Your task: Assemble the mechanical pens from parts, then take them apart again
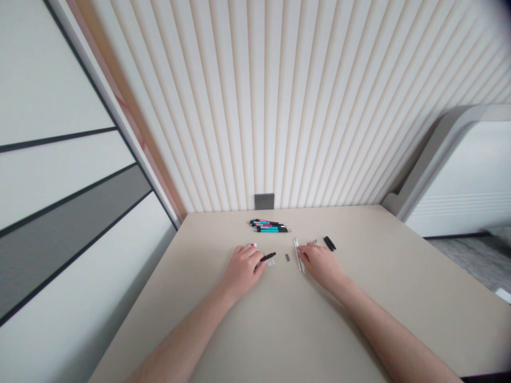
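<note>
Head-worn camera, looking forward and down across a tabletop

The single view looks out from above the near side of a pale beige tabletop (343, 298), tilted downward and facing a cream ribbed wall panel (255, 106) behind its far edge. A wide lens bends the lines toward the frame's edges, taking in white-and-grey panelled doors (59, 213) on the left and a white cabinet (459, 175) on the right. The person's left hand (242, 271) and right hand (321, 265) sit close to the camera, just below the frame's centre, with forearms rising from the bottom edge. Teal-and-black pens (270, 226) lie farther off, below a small grey wall socket (264, 201).
</note>
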Demonstrator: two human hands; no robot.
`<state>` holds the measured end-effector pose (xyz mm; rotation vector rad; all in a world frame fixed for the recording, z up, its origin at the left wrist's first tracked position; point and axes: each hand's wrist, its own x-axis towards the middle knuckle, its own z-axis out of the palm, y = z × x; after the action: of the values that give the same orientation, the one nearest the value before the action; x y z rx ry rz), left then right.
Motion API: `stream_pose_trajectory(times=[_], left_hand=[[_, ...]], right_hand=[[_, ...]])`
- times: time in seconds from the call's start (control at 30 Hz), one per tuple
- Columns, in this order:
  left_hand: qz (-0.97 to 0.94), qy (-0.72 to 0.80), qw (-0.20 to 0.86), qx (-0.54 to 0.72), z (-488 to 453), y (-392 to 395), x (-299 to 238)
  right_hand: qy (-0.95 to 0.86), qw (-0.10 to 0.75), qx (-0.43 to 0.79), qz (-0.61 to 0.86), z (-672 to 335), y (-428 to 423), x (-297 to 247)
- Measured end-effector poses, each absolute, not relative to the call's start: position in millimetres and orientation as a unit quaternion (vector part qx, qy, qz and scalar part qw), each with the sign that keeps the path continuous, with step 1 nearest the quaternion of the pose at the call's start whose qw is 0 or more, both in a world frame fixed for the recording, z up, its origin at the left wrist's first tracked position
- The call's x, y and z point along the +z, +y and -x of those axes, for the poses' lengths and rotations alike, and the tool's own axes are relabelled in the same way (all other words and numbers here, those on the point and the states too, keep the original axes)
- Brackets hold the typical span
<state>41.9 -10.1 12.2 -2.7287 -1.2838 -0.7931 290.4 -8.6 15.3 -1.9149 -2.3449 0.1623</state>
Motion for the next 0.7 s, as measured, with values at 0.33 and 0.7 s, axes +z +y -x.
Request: stream_pose_trajectory(times=[0.33,0.7], left_hand=[[0.875,-0.41,0.015,-0.257,-42.7,-10.6,13.4],[0.875,-0.417,0.003,-0.244,-41.8,-11.3,12.5]], right_hand=[[-0.761,0.055,0.052,0.644,-288.2,-5.5,11.0],[-0.762,0.052,0.03,0.645,-288.7,-5.5,8.2]])
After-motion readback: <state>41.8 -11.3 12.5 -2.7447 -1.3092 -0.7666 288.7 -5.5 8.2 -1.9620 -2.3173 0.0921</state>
